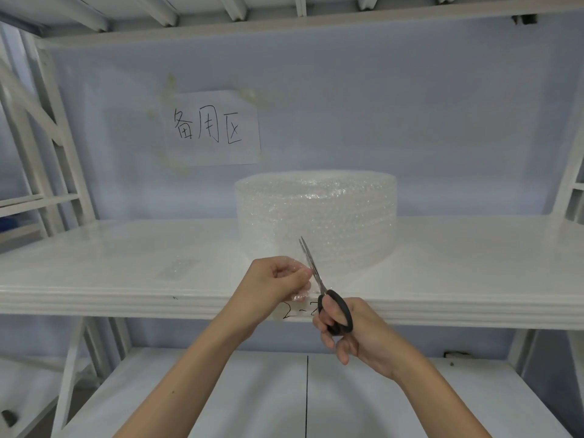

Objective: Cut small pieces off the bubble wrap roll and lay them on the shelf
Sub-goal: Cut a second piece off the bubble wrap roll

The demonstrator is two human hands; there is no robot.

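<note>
A wide roll of clear bubble wrap (316,216) stands on the white shelf (126,248). My left hand (275,286) pinches a small strip of bubble wrap (298,295) in front of the roll, at the shelf's front edge. My right hand (350,330) grips black-handled scissors (319,279); their blades are nearly together and point up against the strip, right beside my left fingers. One cut piece of bubble wrap (178,268) lies flat on the shelf to the left.
A paper sign with handwritten characters (215,128) is taped to the back wall. White frame posts (47,137) stand at the left and right. A lower shelf (284,393) lies beneath my arms. A label reading "2-2" (298,311) is on the shelf edge.
</note>
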